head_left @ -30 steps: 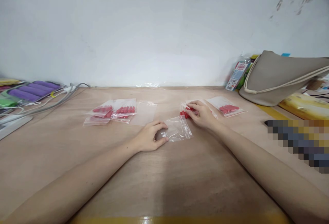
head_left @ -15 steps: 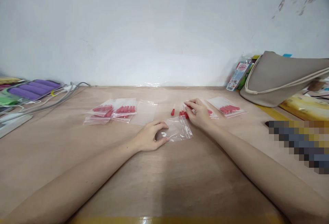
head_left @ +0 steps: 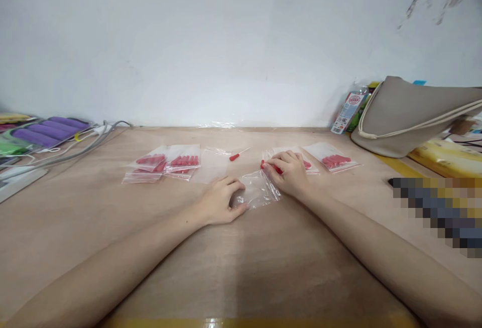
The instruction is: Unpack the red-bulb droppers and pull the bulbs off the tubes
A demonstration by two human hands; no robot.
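Note:
A clear zip bag lies flat in front of me, its zip end toward the right. My left hand rests at the bag's left edge, thumb and fingers apart in a C shape. Beyond the zip end, my right hand has its fingers closed over small red-ended sticks, partly hidden by the fingers. A single red-ended stick with a thin pale shaft lies farther back. Behind my left hand is another clear bag.
Filled bags with red-ended sticks lie left, with another filled bag right. Cables and a purple padded item sit far left. A carton and a grey bag stand at right against the white wall.
The single red-ended stick has shifted left, away from the others, and lies slanted. My right hand has lowered and its fingers have closed over the other sticks. My left hand has barely moved.

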